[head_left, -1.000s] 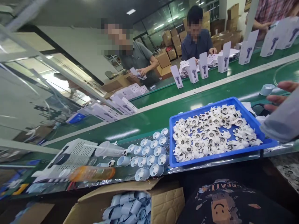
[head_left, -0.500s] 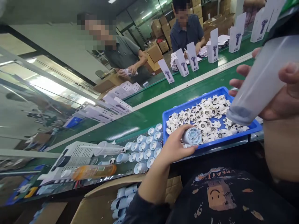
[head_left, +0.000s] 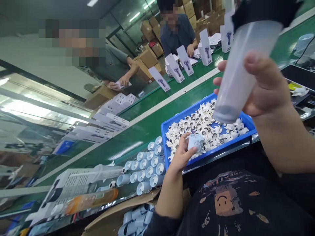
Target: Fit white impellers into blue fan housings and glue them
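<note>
My left hand (head_left: 180,154) grips a small pale blue round housing (head_left: 195,141) at the near left edge of a blue tray (head_left: 169,161). The tray holds many white fan impellers (head_left: 209,126). My right hand (head_left: 264,88) is wrapped round a large translucent syringe-like tube (head_left: 240,75), held tilted above the tray's right part with its blunt end pointing down.
Rows of pale blue housings (head_left: 145,164) lie left of the tray; more fill a cardboard box (head_left: 133,219) below. A white carton and an orange bottle (head_left: 91,200) lie further left. Across the green conveyor (head_left: 147,124), two people handle white product boxes (head_left: 176,67).
My left hand came into view holding a housing and now rests at the tray's edge. My right hand raised the tube higher and nearer. The view swung to the right.
</note>
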Available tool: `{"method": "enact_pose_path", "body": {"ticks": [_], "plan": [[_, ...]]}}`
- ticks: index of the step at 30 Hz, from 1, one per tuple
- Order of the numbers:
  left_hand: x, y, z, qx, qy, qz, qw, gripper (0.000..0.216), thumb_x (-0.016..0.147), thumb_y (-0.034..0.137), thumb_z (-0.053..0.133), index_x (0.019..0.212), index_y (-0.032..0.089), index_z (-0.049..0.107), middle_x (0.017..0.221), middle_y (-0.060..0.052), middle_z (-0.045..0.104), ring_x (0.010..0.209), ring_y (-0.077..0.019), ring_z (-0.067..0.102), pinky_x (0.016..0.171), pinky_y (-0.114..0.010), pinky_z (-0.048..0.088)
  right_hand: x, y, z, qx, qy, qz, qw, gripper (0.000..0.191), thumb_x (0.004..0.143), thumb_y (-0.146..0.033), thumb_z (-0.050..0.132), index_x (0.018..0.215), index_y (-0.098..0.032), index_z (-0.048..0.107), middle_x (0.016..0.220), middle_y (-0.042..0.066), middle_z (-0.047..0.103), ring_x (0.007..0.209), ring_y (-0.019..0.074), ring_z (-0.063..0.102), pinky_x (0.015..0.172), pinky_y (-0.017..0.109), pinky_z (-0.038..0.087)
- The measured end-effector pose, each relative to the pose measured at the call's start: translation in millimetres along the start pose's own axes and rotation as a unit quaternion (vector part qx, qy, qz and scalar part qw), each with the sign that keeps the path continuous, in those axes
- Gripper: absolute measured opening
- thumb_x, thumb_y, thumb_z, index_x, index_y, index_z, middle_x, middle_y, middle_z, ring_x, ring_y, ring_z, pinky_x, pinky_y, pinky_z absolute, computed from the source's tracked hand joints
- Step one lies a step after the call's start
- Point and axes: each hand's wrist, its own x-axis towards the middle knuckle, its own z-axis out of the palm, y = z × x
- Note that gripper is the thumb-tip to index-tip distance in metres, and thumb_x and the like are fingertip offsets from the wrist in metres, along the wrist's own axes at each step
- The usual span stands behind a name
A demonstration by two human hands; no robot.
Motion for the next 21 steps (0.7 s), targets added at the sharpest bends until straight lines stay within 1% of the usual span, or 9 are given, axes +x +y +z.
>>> {"method": "enact_pose_path", "body": {"ticks": [4, 6, 8, 10, 12, 15, 17, 19, 21], "plan": [[-15, -4, -14, -0.062, 0.106, 0.005, 0.992, 0.064, 0.056, 0.043, 0.086, 0.112, 0.026, 0.058, 0.1, -0.003, 0.067, 0.089, -0.021, 0.067, 0.082, -0.034, 0.053, 36, 2, 1, 0.044, 0.039, 0.025, 0.998, 0.031, 0.098, -0.03, 0.052, 0.124, -0.024, 0.038, 0.126, 0.001, 0.055, 0.103, 0.0126, 0.06, 0.084, 0.026, 0.059], [-21, -7, -18, -0.1, 0.126, 0.014, 0.987, 0.058, 0.056, 0.047, 0.085, 0.106, 0.027, 0.062, 0.102, -0.003, 0.069, 0.094, -0.0231, 0.068, 0.086, -0.039, 0.055, 49, -3, -1, 0.062, 0.037, 0.015, 0.997, 0.027, 0.102, -0.035, 0.044, 0.125, -0.024, 0.036, 0.133, 0.0, 0.052, 0.111, 0.0108, 0.057, 0.089, 0.026, 0.058], [-25, -8, -19, -0.126, 0.117, 0.014, 0.985, 0.056, 0.058, 0.045, 0.084, 0.106, 0.03, 0.061, 0.1, -0.001, 0.07, 0.098, -0.0249, 0.069, 0.088, -0.042, 0.056, 54, -13, -3, 0.066, 0.03, -0.016, 0.997, 0.02, 0.104, -0.036, 0.038, 0.121, -0.024, 0.04, 0.133, -0.002, 0.051, 0.114, 0.0115, 0.055, 0.088, 0.026, 0.058], [-27, -9, -19, -0.129, 0.113, 0.012, 0.985, 0.061, 0.058, 0.04, 0.084, 0.112, 0.034, 0.057, 0.099, 0.001, 0.07, 0.096, -0.024, 0.07, 0.08, -0.038, 0.058, 55, -25, -3, 0.065, 0.031, -0.041, 0.997, 0.018, 0.105, -0.033, 0.034, 0.115, -0.024, 0.044, 0.126, -0.002, 0.054, 0.109, 0.012, 0.056, 0.087, 0.026, 0.058], [-27, -10, -19, -0.128, 0.122, 0.016, 0.984, 0.069, 0.056, 0.037, 0.086, 0.116, 0.037, 0.053, 0.098, 0.002, 0.068, 0.087, -0.0209, 0.071, 0.063, -0.027, 0.057, 53, -34, -3, 0.071, 0.033, -0.051, 0.996, 0.02, 0.106, -0.033, 0.029, 0.111, -0.022, 0.045, 0.115, -0.001, 0.057, 0.099, 0.0114, 0.058, 0.086, 0.027, 0.057], [-24, -13, -16, -0.137, 0.12, 0.028, 0.983, 0.069, 0.053, 0.04, 0.089, 0.113, 0.033, 0.056, 0.095, 0.0, 0.067, 0.076, -0.0183, 0.068, 0.048, -0.02, 0.049, 54, -35, -2, 0.105, 0.022, -0.072, 0.992, 0.027, 0.107, -0.039, 0.024, 0.115, -0.02, 0.042, 0.106, -0.001, 0.056, 0.092, 0.0092, 0.058, 0.089, 0.027, 0.056], [-21, -14, -13, -0.141, 0.113, 0.036, 0.983, 0.064, 0.051, 0.041, 0.089, 0.106, 0.028, 0.061, 0.09, -0.001, 0.067, 0.071, -0.0165, 0.066, 0.048, -0.02, 0.048, 57, -25, 0, 0.102, 0.018, -0.026, 0.994, 0.028, 0.104, -0.044, 0.038, 0.119, -0.02, 0.039, 0.105, -0.001, 0.057, 0.09, 0.0094, 0.058, 0.087, 0.028, 0.057], [-19, -14, -9, -0.148, 0.107, 0.049, 0.982, 0.061, 0.049, 0.046, 0.089, 0.101, 0.025, 0.065, 0.088, -0.002, 0.067, 0.07, -0.0151, 0.063, 0.053, -0.021, 0.05, 60, -15, 5, 0.082, 0.01, 0.044, 0.996, 0.036, 0.099, -0.045, 0.052, 0.12, -0.02, 0.038, 0.102, -0.002, 0.058, 0.085, 0.01, 0.057, 0.082, 0.03, 0.058], [-20, -13, -5, -0.166, 0.101, 0.072, 0.978, 0.061, 0.049, 0.054, 0.086, 0.097, 0.022, 0.067, 0.088, -0.004, 0.067, 0.071, -0.016, 0.064, 0.059, -0.024, 0.053, 60, -12, 11, 0.076, -0.001, 0.071, 0.995, 0.032, 0.1, -0.043, 0.051, 0.119, -0.02, 0.039, 0.096, -0.003, 0.058, 0.08, 0.0097, 0.056, 0.08, 0.03, 0.059]]}}
